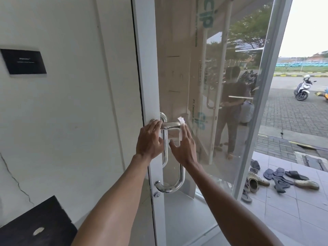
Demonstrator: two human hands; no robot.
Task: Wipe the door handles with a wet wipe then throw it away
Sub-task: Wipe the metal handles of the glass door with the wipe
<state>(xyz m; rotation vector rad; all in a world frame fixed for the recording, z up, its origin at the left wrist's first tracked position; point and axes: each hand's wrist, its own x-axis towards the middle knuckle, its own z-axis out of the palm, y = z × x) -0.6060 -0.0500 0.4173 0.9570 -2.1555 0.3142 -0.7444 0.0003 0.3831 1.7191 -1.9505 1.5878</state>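
Observation:
A chrome D-shaped pull handle (181, 174) is fixed to the white frame of a glass door (221, 86) that stands ajar. My left hand (150, 139) rests on the frame with its fingertips over the handle's upper bar (170, 125). My right hand (184, 148) has its fingers stretched flat and presses a white wet wipe (181, 124) against the upper right bend of the handle. A strip of the wipe sticks up above my fingertips. A small round key lock (157, 194) sits under the handle's lower mount.
A white wall (71, 112) with a black plaque (24, 61) is on the left, a black box (35, 226) at bottom left. Several sandals and shoes (276, 178) lie on the tiled step outside. A scooter (302, 89) stands on the paving.

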